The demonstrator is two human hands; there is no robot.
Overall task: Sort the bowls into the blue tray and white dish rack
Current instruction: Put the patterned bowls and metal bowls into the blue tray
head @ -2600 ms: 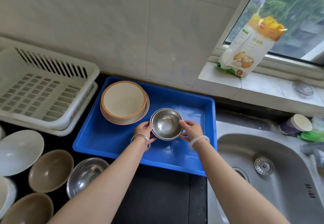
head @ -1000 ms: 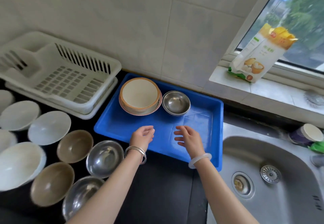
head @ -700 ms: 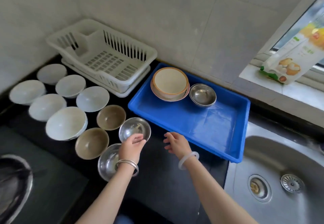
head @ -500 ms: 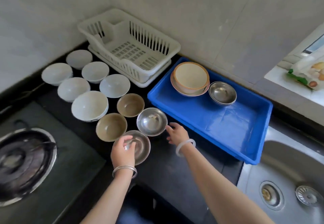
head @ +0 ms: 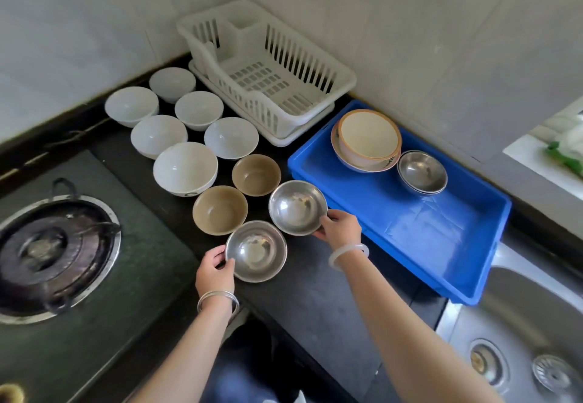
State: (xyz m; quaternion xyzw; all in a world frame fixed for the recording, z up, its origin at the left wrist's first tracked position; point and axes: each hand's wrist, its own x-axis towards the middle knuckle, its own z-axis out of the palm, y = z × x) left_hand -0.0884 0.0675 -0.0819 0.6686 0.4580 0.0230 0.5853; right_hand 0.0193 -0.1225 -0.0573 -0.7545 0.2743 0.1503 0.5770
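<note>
On the black counter my left hand (head: pixel 214 273) pinches the left rim of the near steel bowl (head: pixel 256 251). My right hand (head: pixel 340 228) grips the right rim of the far steel bowl (head: pixel 297 206). The blue tray (head: pixel 441 238) holds stacked cream bowls with orange rims (head: pixel 367 142) and stacked steel bowls (head: pixel 422 172) at its far end. The white dish rack (head: pixel 268 71) has nothing in it. Two brown bowls (head: pixel 220 209) (head: pixel 256 175) and several white bowls (head: pixel 185 167) stand left of the tray.
A gas burner (head: pixel 47 251) lies at the left. The steel sink (head: pixel 530 339) is at the lower right, beside the tray. Tiled walls close the corner behind the rack, and a window sill (head: pixel 542 160) runs at the far right.
My hands let go of a steel bowl inside the tray and came back left. My view swung left to the loose bowls. Each hand now holds the rim of a steel bowl.
</note>
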